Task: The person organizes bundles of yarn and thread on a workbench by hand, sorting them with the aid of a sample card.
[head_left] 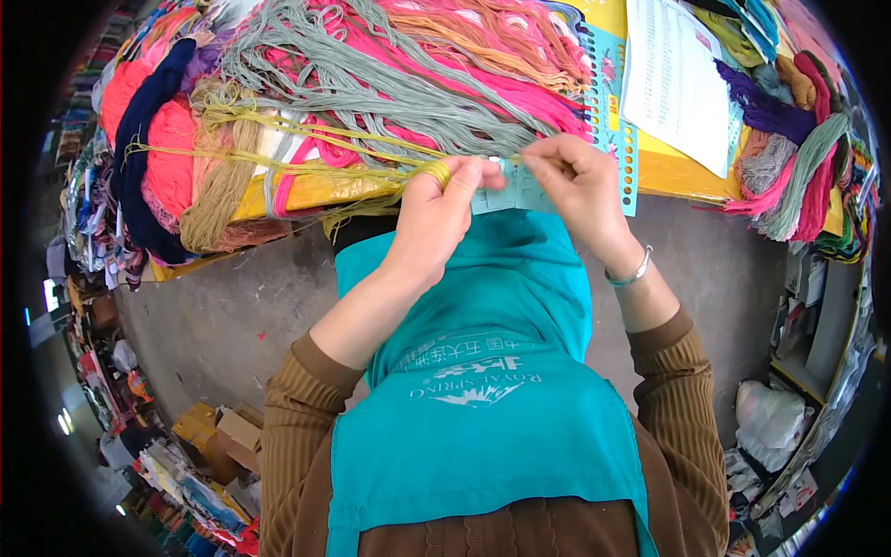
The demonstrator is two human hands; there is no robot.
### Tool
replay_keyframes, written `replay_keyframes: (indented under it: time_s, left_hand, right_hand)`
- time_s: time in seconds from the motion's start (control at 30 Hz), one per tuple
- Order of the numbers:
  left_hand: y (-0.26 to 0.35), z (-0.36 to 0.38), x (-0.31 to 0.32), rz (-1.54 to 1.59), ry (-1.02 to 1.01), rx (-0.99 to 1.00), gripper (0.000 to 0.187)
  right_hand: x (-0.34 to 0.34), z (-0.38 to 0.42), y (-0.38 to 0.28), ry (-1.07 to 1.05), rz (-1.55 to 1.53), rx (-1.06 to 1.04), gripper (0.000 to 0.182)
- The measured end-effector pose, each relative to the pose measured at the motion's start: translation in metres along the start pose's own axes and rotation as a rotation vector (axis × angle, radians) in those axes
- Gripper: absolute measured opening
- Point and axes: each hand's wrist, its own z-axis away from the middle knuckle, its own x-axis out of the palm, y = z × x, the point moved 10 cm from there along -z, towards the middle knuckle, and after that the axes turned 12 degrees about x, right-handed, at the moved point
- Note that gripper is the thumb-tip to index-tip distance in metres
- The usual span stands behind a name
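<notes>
My left hand (436,209) is closed around a bundle of yellow-green embroidery thread (348,169), with some turns looped over the fingers. Long strands of it trail left across the table. Close by on the right, my right hand (580,190) is pinched, and a thin bit of yellowish thread shows at its fingertips. Behind and below both hands lies a pale teal card (629,181) with punched holes along its edge. Grey-green thread (399,102) spreads just beyond the fingers, over bright pink thread (548,110).
A printed paper sheet (676,88) lies right of the card on the yellow tabletop (682,176). Skeins hang at both sides: navy (139,158), tan (223,200) and purple (766,107) among them. Cardboard boxes (209,436) and a plastic bag (770,418) are on the floor.
</notes>
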Motion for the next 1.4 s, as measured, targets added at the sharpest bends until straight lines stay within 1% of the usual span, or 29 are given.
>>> replay_keyframes:
  time_s: [0.07, 0.17, 0.27, 0.37, 0.47, 0.57, 0.67, 0.77, 0.9, 1.0, 1.07, 1.1, 1.2, 1.3, 1.37, 1.4]
  left_hand:
    - [0.007, 0.003, 0.001, -0.001, 0.015, -0.015, 0.034]
    - [0.009, 0.008, 0.008, -0.015, 0.018, -0.105, 0.038]
    - [0.006, 0.004, 0.01, 0.042, 0.023, -0.158, 0.039]
    - [0.005, 0.0, 0.011, 0.009, 0.004, -0.164, 0.038]
    - [-0.007, -0.003, 0.023, -0.072, -0.108, -0.246, 0.033]
    - [-0.003, -0.022, 0.021, -0.314, -0.08, 0.132, 0.023]
    - [-0.016, -0.025, 0.02, -0.279, -0.07, 0.016, 0.016]
    - [-0.016, -0.019, 0.013, -0.246, -0.057, -0.047, 0.015]
    - [-0.009, -0.009, 0.009, -0.189, -0.035, -0.123, 0.021]
    - [-0.005, -0.009, 0.012, -0.138, -0.042, -0.166, 0.021]
    - [-0.006, -0.007, 0.014, -0.093, -0.04, -0.208, 0.021]
    - [-0.006, -0.008, 0.015, -0.104, -0.06, -0.2, 0.019]
    - [-0.007, -0.011, 0.015, -0.133, -0.1, -0.18, 0.015]
    - [-0.01, -0.017, 0.013, -0.175, -0.112, -0.16, 0.013]
    - [-0.01, -0.02, 0.012, -0.241, -0.109, -0.134, 0.012]
    - [-0.01, -0.023, 0.01, -0.287, -0.127, -0.073, 0.012]
  right_hand:
    - [-0.002, -0.007, 0.005, 0.013, 0.045, -0.007, 0.011]
    - [-0.002, -0.009, 0.005, -0.005, 0.074, -0.001, 0.011]
    - [-0.002, -0.011, 0.007, -0.026, 0.067, 0.02, 0.011]
    - [-0.002, -0.011, 0.008, -0.041, 0.044, 0.026, 0.011]
    - [0.001, -0.01, 0.011, -0.084, 0.0, 0.027, 0.011]
    - [0.002, -0.01, 0.01, -0.098, -0.028, 0.009, 0.011]
    - [-0.001, -0.009, 0.006, -0.078, -0.009, 0.01, 0.011]
    - [-0.003, -0.008, 0.003, -0.075, 0.029, 0.014, 0.01]
    - [0.001, -0.007, 0.005, -0.086, 0.063, 0.004, 0.009]
    - [0.004, -0.006, 0.003, -0.113, 0.147, 0.037, 0.009]
    - [0.004, -0.003, -0.003, -0.099, 0.154, -0.02, 0.008]
    - [0.006, -0.002, -0.006, -0.094, 0.157, -0.049, 0.008]
    - [0.011, -0.001, -0.003, -0.087, 0.21, -0.039, 0.009]
    - [0.012, -0.003, 0.004, -0.091, 0.065, -0.059, 0.01]
    - [0.013, -0.004, 0.008, -0.102, 0.039, -0.043, 0.011]
    - [0.013, -0.004, 0.008, -0.106, 0.026, -0.034, 0.012]
